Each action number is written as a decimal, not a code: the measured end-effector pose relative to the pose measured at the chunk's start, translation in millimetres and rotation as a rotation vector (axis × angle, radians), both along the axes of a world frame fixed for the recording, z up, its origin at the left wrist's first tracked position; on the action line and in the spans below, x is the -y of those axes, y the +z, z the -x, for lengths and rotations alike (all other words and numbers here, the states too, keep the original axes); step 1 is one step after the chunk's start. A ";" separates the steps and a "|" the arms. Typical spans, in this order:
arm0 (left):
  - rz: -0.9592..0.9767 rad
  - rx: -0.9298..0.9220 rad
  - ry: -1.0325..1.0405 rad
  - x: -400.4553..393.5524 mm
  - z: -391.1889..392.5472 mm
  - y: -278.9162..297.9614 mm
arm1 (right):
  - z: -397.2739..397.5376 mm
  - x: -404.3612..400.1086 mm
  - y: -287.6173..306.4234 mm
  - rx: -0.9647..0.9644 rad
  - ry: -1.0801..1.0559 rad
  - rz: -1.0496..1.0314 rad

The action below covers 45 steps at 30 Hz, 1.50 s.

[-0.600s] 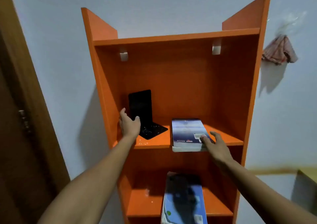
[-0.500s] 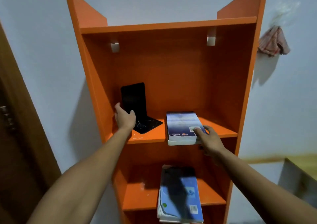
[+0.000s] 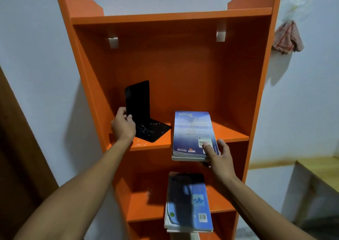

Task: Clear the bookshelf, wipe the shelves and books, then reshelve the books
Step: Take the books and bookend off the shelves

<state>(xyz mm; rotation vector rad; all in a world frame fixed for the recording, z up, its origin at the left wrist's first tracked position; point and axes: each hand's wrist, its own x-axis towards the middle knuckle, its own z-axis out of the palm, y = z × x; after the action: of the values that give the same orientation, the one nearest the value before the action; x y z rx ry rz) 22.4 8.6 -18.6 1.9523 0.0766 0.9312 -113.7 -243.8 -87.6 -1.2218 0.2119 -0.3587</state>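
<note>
Both hands busy on the orange bookshelf (image 3: 256, 85)

Left hand (image 3: 123, 126) gripping black bookend (image 3: 139, 107) upright, right hand (image 3: 219, 154) pinching blue book (image 3: 192, 131) overhanging the edge, probably for lifting.

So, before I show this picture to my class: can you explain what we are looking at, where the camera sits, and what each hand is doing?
No machine here: a person wears a camera on the head, looking forward and down, so you see their own two arms reaching out.

In front stands an orange bookshelf against a pale wall. The left hand grips the upright plate of a black bookend standing on the middle shelf. The right hand holds the near corner of a blue book lying flat there, thumb on its cover, its near end sticking out past the shelf edge. One shelf lower lie more books, stacked flat. A cloth hangs on the wall to the right.
</note>
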 end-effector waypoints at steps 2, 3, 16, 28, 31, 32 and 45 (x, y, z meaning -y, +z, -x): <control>-0.081 0.058 0.023 -7.9 17.6 3.7 | 1.8 -1.1 -2.3 -0.020 0.043 -0.054; -0.113 0.088 0.030 -10.3 26.5 4.9 | 3.9 -0.7 -0.8 -0.034 0.075 -0.067; -0.182 0.227 0.138 -38.5 153.4 -8.2 | 26.3 -8.3 3.6 -0.083 0.251 -0.058; -0.020 0.001 0.172 -114.7 283.4 -91.5 | 109.4 -66.5 -66.1 -0.064 0.317 0.052; 0.005 -0.080 0.205 -149.1 320.6 -136.5 | 142.6 -96.5 -93.4 -0.119 0.344 0.034; 0.019 -0.117 0.203 -160.1 333.8 -154.2 | 155.3 -106.6 -105.7 -0.142 0.364 0.017; 0.070 -0.582 0.236 -210.3 420.3 -397.0 | 252.6 -170.8 -309.5 -0.576 0.431 0.090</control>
<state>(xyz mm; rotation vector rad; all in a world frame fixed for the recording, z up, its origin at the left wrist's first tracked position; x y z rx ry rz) -398.0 218.9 -415.7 2.1198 0.6756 0.4674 -366.3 -73.1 -397.2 -1.3994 0.4186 0.3709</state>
